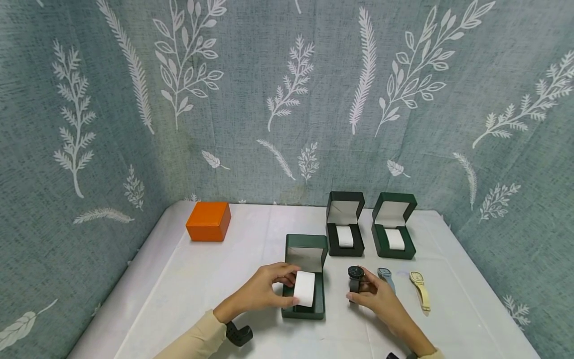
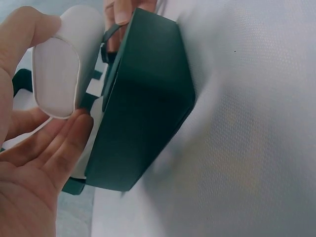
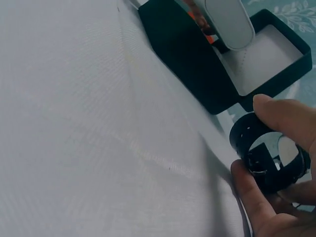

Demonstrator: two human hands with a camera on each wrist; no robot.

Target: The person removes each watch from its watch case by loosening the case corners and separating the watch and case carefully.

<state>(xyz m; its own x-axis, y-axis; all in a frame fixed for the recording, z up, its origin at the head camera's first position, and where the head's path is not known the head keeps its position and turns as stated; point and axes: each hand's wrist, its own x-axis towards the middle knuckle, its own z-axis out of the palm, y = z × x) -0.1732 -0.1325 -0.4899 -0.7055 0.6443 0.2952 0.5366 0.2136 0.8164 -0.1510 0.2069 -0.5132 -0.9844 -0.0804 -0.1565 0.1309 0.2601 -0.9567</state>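
Note:
My left hand (image 1: 269,288) pinches a white watch cushion (image 1: 305,288) between thumb and fingers, raised over the open dark green watch box (image 1: 303,315). Seen from the left wrist, the cushion (image 2: 57,76) shows its flat rounded end, with the thumb on top and fingertips below. My right hand (image 1: 378,301) holds a black wristwatch (image 1: 355,279) to the right of that box. In the right wrist view the watch's black strap (image 3: 244,131) forms a closed loop between the thumb and fingers. A blue-grey watch (image 1: 385,275) lies just behind the right hand, partly hidden by it.
A yellow-gold watch (image 1: 419,289) lies farther right on the white tablecloth (image 1: 188,284). Behind stand an open black watch box (image 1: 333,244) and another open green one (image 1: 381,247), each holding a white cushion. A closed orange box (image 1: 208,222) sits back left. Patterned fabric (image 1: 246,99) encloses the table.

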